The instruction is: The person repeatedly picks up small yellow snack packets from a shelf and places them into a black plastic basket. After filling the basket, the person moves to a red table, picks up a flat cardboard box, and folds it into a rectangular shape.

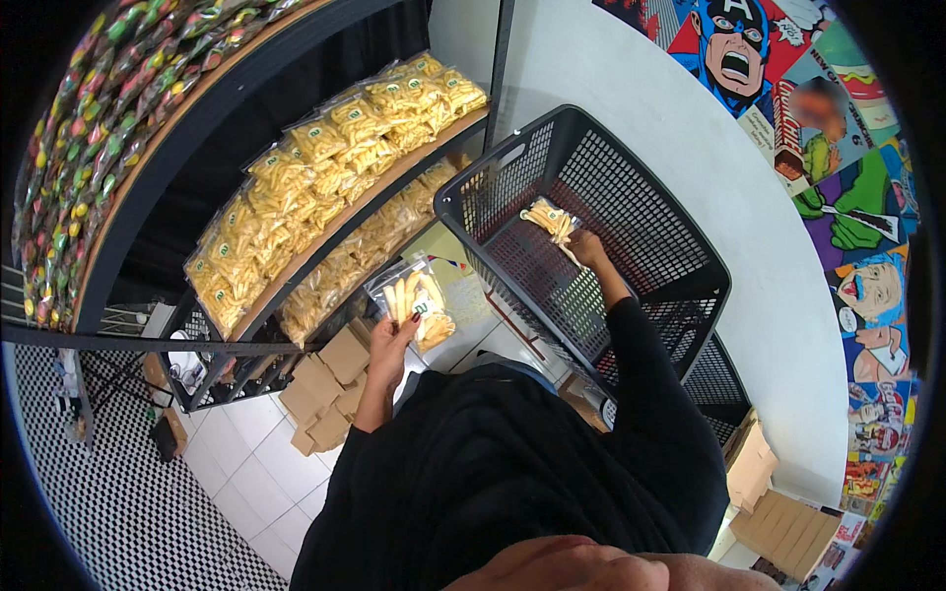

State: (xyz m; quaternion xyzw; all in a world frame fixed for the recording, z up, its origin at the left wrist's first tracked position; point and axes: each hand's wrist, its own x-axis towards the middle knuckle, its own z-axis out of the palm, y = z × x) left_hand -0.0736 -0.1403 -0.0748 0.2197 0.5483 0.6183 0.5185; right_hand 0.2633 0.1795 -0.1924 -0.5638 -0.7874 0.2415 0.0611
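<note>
My left hand (392, 343) grips a clear plastic bag of pale yellow snack sticks (415, 299) by its lower edge, in front of the shelf. The bag carries a white sticker with a green mark. Inside a black perforated plastic basket (665, 214), my right hand (588, 247) has its fingers on the end of another bag of snack sticks (550, 218). That bag is over the basket's bottom; whether it rests there I cannot tell. My right fingertips are partly hidden.
Similar snack bags fill the wooden upper shelf (369, 177) and a lower shelf (355, 270). Colourful wrapped sweets (111, 118) line the far left. Cardboard boxes (325, 391) stand on the tiled floor; more cardboard (783, 532) is at lower right. A white wall (746, 295) borders the basket.
</note>
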